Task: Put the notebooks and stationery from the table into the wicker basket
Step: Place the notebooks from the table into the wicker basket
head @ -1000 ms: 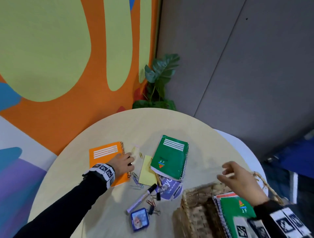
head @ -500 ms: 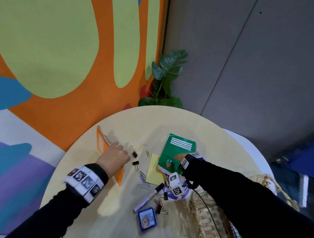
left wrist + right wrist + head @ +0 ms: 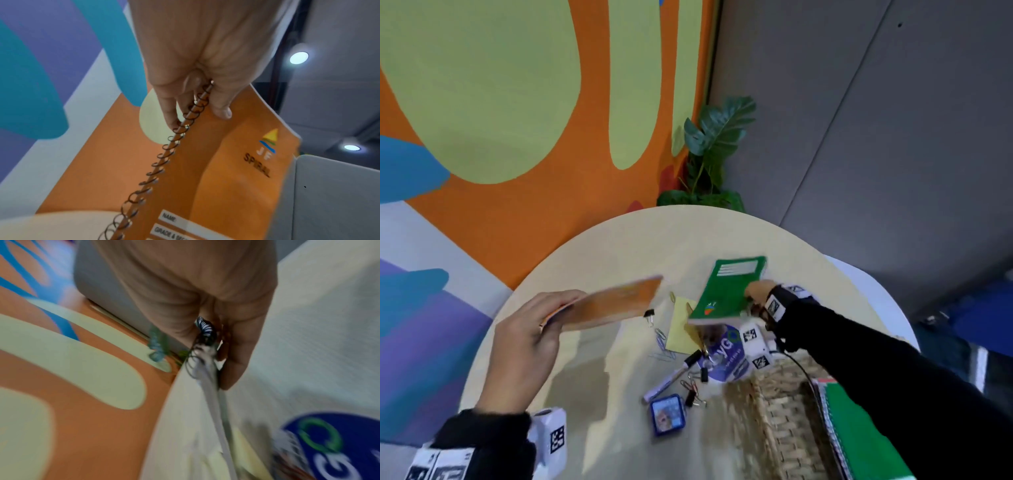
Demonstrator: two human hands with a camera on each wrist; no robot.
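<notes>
The orange notebook [image 3: 609,305] is lifted clear of the counter [image 3: 619,253], nearly edge-on in the head view, its long axis running from the left hand [image 3: 527,346] toward the green notebook [image 3: 726,291]; in the left wrist view its spiral [image 3: 162,155] lies between fingers [image 3: 170,105] and thumb, which pinch it at that corner. The green notebook is tilted, its label end pointing to the far rim of the counter, its near corner raised above the yellow pad [image 3: 681,329]. The right hand [image 3: 758,291] grips it at the spiral edge, thumb on one face and fingers on the other; the right wrist view is blurred. Beside the yellow pad lie paper clips [image 3: 661,342], a marker [image 3: 671,378], binder clips [image 3: 693,390], a round blue sticker [image 3: 726,359] and a small blue-framed card [image 3: 667,419]. The wicker basket [image 3: 777,421] sits at the near right of the counter, past the sticker, with another green notebook [image 3: 859,431] inside. The counter is round and pale; behind it are an orange and green mural wall [image 3: 517,102], a grey wall [image 3: 876,120] and a leafy plant [image 3: 709,161]. Both arms wear black sleeves with tagged wrist bands.
</notes>
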